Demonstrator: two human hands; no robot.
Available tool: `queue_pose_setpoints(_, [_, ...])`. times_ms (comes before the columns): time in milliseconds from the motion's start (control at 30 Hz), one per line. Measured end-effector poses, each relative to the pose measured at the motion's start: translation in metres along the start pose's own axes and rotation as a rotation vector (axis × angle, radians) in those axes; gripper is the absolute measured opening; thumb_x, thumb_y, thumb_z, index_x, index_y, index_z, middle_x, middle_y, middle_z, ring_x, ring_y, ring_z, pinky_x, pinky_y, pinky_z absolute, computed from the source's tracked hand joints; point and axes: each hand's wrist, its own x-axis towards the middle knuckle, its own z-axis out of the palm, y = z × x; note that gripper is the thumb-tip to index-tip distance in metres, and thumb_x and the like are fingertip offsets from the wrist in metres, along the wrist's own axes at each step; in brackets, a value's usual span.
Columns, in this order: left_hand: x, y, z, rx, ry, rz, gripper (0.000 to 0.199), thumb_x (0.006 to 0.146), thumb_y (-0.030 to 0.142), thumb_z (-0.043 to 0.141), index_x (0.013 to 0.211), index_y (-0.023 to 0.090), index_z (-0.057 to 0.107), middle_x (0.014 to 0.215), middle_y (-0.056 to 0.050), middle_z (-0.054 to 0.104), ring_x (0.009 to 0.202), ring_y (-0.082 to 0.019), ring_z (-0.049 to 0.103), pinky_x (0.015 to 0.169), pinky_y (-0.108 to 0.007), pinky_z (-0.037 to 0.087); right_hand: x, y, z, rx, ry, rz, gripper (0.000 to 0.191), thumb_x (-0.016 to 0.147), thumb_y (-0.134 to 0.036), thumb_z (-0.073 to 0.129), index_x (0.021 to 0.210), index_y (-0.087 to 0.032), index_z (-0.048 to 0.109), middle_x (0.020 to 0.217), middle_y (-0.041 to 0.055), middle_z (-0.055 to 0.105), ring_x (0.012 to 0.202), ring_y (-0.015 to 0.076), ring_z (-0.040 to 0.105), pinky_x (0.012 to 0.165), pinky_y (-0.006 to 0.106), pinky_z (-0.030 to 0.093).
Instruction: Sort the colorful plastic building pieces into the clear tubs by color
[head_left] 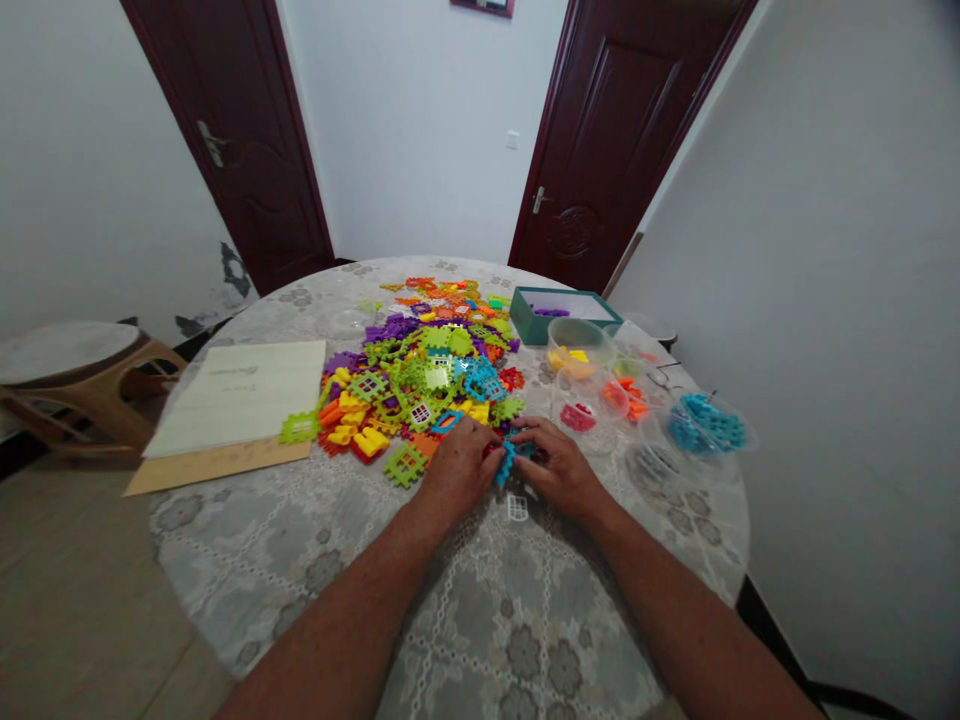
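Note:
Between my two hands, low over the near side of the table, is a blue toothed plastic building piece (505, 464). My left hand (466, 460) pinches it from the left, thumb and fingers closed. From the right, my right hand (553, 462) has its curled fingers on the blue plastic too; parts of it are hidden behind the fingers. A small white window-shaped piece (517, 508) lies on the tablecloth just below the hands. Right beyond my left hand rises a heap of mixed building pieces (420, 375) in green, purple, orange, yellow and blue.
Clear plastic tubs stand at the right: one with yellow pieces (574, 362), one with orange pieces (630, 398), one with blue pieces (706, 424). Behind them is a green box (529, 325). An open notebook (232, 395) lies at the left on the round table (300, 580).

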Motion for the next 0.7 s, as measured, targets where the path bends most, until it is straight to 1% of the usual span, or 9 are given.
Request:
queue_pose_setpoints(100, [0.000,0.004,0.000,-0.024,-0.034,0.026,0.021,0.098,0.024,0.055,0.098,0.020,0.076,0.101,-0.011,0.068,0.100,-0.025,0.065,0.092,-0.039,0.051,0.001,-0.002,0.003,-0.005,0.029,0.015,0.020,0.093,-0.028,0.073,0.112,-0.027,0.076,0.135,0.0112,0.066,0.127,0.0270,0.064,0.105,0.046,0.054])
queue_pose_setpoints(200, [0.001,0.007,-0.002,-0.037,-0.037,0.052,0.031,0.104,0.027,0.045,0.095,0.020,0.073,0.099,-0.011,0.070,0.100,-0.025,0.064,0.096,-0.039,0.049,0.002,-0.004,0.006,-0.024,0.072,0.008,0.018,0.092,-0.028,0.073,0.110,-0.026,0.075,0.132,0.0115,0.067,0.124,0.0269,0.065,0.105,0.046,0.053])
queue_pose_setpoints(267, [0.002,0.009,-0.004,-0.066,-0.062,0.063,0.036,0.106,0.029,0.039,0.096,0.020,0.072,0.101,-0.011,0.071,0.102,-0.025,0.064,0.098,-0.039,0.048,0.003,-0.006,0.008,-0.036,0.100,0.008,0.017,0.092,-0.027,0.072,0.109,-0.025,0.075,0.131,0.0115,0.068,0.123,0.0266,0.065,0.104,0.046,0.053])
queue_pose_setpoints(367, [0.003,0.009,-0.006,-0.120,-0.121,0.077,0.034,0.107,0.035,0.041,0.099,0.020,0.071,0.107,-0.011,0.072,0.107,-0.024,0.064,0.100,-0.038,0.047,0.003,-0.006,0.010,-0.047,0.138,0.026,0.015,0.093,-0.028,0.071,0.107,-0.026,0.074,0.131,0.0114,0.068,0.122,0.0262,0.065,0.103,0.045,0.054])
queue_pose_setpoints(400, [0.003,0.009,-0.006,-0.126,-0.122,0.084,0.032,0.106,0.036,0.043,0.101,0.020,0.071,0.109,-0.011,0.072,0.108,-0.024,0.064,0.100,-0.038,0.047,0.003,-0.006,0.010,-0.048,0.147,0.032,0.014,0.093,-0.028,0.072,0.107,-0.026,0.074,0.131,0.0114,0.068,0.121,0.0260,0.065,0.103,0.044,0.054])
queue_pose_setpoints(500, [0.003,0.009,-0.006,-0.093,-0.070,0.060,0.029,0.105,0.034,0.043,0.099,0.021,0.068,0.106,-0.010,0.071,0.104,-0.024,0.064,0.096,-0.037,0.047,0.003,-0.004,0.010,-0.015,0.176,0.045,0.017,0.092,-0.029,0.073,0.109,-0.026,0.074,0.132,0.0106,0.068,0.123,0.0259,0.065,0.106,0.045,0.053])
queue_pose_setpoints(600, [0.004,0.011,-0.011,-0.039,0.010,-0.064,0.034,0.105,0.036,0.040,0.086,0.021,0.063,0.092,-0.008,0.069,0.089,-0.022,0.063,0.086,-0.036,0.047,0.002,0.000,0.010,0.076,0.207,0.084,0.026,0.091,-0.029,0.073,0.117,-0.029,0.073,0.136,0.0088,0.067,0.128,0.0261,0.063,0.110,0.047,0.051])
queue_pose_setpoints(700, [0.006,0.013,-0.021,-0.061,0.092,-0.172,0.036,0.105,0.039,0.041,0.080,0.022,0.060,0.084,-0.005,0.067,0.082,-0.022,0.062,0.081,-0.035,0.046,0.002,0.002,0.011,0.207,0.233,0.165,0.034,0.089,-0.030,0.075,0.123,-0.033,0.072,0.140,0.0061,0.065,0.127,0.0261,0.064,0.109,0.048,0.053])
